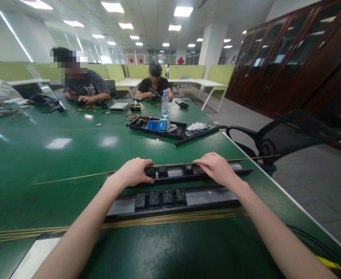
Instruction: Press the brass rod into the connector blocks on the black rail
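Note:
A long black channel [173, 179] with several black square blocks inside lies crosswise before me. My left hand [134, 171] is closed around its left part, fingers on the far side and thumb on the near side. A thin brass-coloured rod [80, 178] runs along the channel's far edge and sticks out past both ends. At the right, my right hand [216, 168] pinches this rod between thumb and fingertips. Closer to me lies a second black channel [211, 195] with a row of black blocks [154, 199] in it.
Several more brass rods [170, 220] lie in front of the near channel. Farther off stand a black tray [176, 133] with blue parts and a water bottle [165, 104]. A black chair [286, 135] is at the right edge. Two people work across the green table [22, 155].

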A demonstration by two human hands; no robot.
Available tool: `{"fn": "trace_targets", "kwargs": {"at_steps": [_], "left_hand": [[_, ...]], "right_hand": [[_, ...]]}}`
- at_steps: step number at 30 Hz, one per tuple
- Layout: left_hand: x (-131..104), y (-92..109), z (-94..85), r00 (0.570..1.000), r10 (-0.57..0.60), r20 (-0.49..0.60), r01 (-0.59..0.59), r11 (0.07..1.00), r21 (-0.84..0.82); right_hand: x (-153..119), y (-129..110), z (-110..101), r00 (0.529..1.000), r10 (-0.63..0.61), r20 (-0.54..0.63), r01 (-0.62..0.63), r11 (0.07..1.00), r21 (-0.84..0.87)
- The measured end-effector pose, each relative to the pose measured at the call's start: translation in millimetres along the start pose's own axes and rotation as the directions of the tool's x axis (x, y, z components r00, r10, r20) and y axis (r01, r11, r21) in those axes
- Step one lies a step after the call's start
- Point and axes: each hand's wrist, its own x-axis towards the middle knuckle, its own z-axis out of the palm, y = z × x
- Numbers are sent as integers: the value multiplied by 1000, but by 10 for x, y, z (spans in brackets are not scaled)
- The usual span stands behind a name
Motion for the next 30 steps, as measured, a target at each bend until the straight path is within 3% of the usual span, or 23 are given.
{"fn": "trace_targets", "kwargs": {"at_steps": [11, 30], "left_hand": [[-1, 9, -4, 1000, 2, -3, -2, 1000, -16], [4, -15, 15, 1000, 17, -19, -17, 1000, -4]], "right_hand": [[-51, 150, -67, 999, 37, -4, -38, 999, -21], [-133, 385, -243, 988, 104, 114, -95, 993, -76]]}}
